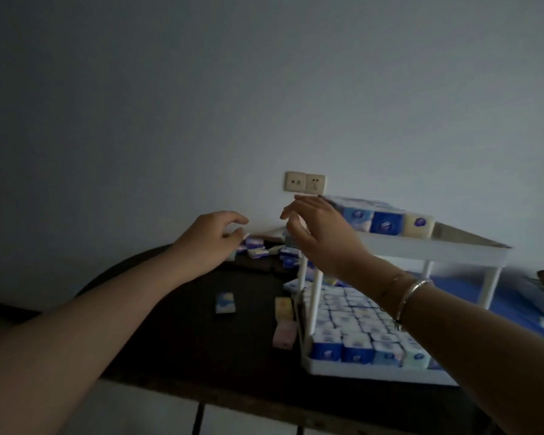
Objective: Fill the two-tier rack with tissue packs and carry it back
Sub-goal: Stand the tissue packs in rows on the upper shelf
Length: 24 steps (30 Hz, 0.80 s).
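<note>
Rack (399, 251): white, two tiers on thin posts, standing at the right end of the dark table (176, 346), near its front edge.
Lower tier: packed with rows of tissue packs (352, 321) standing side by side, mostly blue and white.
Upper tier: a row of packs along the far side, the nearest three blue-white, deep blue and cream; the part nearer the camera looks bare.
Loose packs (264, 249): a scattered heap toward the table's far edge, left of the rack; single ones lie nearer, a blue one (225, 302) mid-table and a cream one and a pink one (284, 335) just beside the rack's left posts.
Left hand (208, 243): reaching over the heap, fingers curled downward; whether they touch or hold a pack cannot be told.
Right hand (321, 233): raised in front of the rack's upper left corner, fingers spread and slightly bent, holding nothing; bracelets (405, 290) on the wrist.
Wall (264, 89): pale, with a double socket (305, 182) above the table's far edge.
Right of the table: a blue surface (512, 302).
</note>
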Each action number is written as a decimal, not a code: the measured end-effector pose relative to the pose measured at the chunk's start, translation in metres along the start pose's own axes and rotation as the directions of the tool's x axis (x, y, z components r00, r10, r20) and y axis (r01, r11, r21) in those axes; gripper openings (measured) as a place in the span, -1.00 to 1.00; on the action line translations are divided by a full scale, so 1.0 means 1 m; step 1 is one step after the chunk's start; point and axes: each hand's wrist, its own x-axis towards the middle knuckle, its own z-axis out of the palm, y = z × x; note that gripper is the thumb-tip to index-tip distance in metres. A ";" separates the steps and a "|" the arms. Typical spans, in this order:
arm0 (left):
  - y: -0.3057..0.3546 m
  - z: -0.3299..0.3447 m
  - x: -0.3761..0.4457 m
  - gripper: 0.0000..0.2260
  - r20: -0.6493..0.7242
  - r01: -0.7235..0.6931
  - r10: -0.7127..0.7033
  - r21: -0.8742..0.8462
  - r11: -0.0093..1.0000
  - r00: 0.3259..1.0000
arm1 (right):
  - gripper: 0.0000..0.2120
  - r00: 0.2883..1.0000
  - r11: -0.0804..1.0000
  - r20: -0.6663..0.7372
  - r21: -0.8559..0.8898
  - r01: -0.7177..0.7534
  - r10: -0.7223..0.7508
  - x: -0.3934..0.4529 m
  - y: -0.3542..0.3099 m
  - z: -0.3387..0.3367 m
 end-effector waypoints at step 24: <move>-0.175 0.173 0.002 -0.39 0.443 0.321 -0.379 0.204 0.925 0.812 | -0.79 0.870 0.945 0.383 -0.021 -0.327 0.310 -0.062 0.019 0.138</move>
